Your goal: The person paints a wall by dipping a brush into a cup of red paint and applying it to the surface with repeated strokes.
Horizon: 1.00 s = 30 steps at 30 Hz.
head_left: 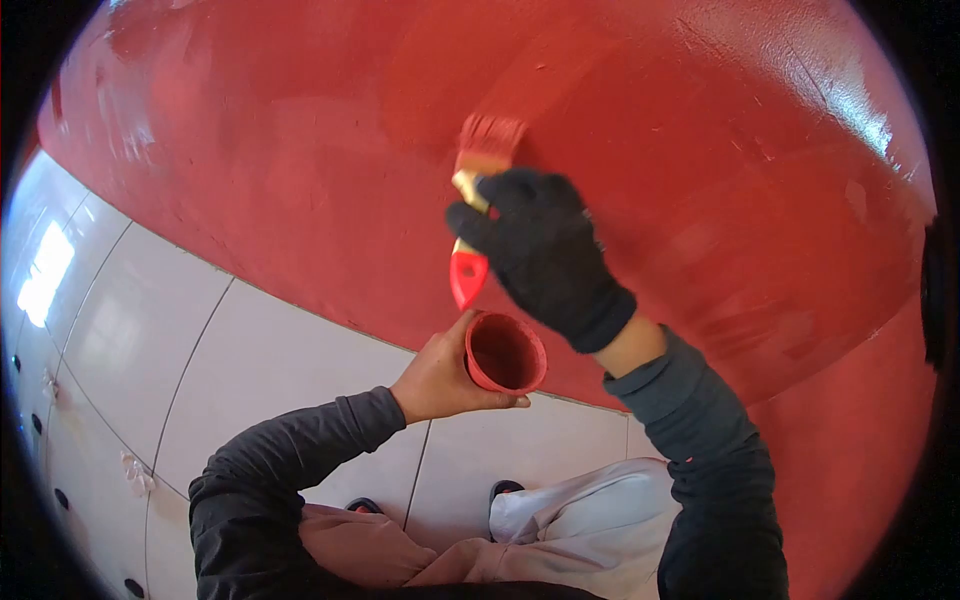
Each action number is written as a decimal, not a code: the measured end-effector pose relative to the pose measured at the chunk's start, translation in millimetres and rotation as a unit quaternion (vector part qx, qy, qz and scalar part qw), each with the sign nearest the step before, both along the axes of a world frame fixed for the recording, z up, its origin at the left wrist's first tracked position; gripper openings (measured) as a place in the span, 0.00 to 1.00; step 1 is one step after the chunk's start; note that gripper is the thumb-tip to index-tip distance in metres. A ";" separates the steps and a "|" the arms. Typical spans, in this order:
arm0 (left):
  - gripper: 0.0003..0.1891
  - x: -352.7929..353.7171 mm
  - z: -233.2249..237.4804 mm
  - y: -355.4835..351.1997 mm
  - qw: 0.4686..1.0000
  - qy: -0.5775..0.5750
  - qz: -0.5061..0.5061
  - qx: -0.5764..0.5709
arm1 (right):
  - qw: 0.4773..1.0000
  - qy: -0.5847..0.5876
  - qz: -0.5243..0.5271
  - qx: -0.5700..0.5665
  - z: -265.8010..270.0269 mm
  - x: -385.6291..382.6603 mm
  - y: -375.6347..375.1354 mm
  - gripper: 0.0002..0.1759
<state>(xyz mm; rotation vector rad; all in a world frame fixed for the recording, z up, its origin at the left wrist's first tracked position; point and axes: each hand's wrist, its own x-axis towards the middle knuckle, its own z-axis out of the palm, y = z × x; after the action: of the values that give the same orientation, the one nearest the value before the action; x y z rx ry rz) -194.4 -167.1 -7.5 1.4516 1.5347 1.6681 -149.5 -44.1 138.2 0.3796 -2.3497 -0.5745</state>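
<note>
My bare left hand (440,376) is wrapped round a red cup (541,358), whose open mouth faces up and whose inside looks dark red. In a black glove, my right hand (545,240) grips a paintbrush (486,160) by its yellow and red handle. The brush's red-coated bristles point up and lie against a large, curved red surface (330,180). Below the right hand, the handle's red end hangs just above the cup. Wet-looking streaks show around the bristles.
White floor tiles (270,360) with dark joints lie below and left of the red surface. Crumpled clear scraps (137,473) and several small black spots are on the floor at left. My legs (590,520) in light trousers are at the bottom.
</note>
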 end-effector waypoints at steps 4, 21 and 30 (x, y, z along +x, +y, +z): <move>0.45 7.2 -4.4 1.7 1.000 0.000 -0.017 0.022 | 0.977 0.024 0.093 -0.189 16.3 -10.8 5.1 0.11; 0.45 25.1 -15.4 -4.2 0.998 0.012 -0.054 -0.009 | 0.969 0.057 0.107 -0.217 -2.2 -43.1 -8.6 0.09; 0.44 25.4 -23.0 1.4 0.997 -0.005 -0.077 0.020 | 0.927 0.104 0.175 -0.315 1.4 -45.7 -16.6 0.08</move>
<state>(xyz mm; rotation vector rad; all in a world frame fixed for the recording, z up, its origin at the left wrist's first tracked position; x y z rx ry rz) -169.0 -165.7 -30.5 1.5385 1.3536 1.6216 -195.3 -60.7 139.6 0.3960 -2.0500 0.3002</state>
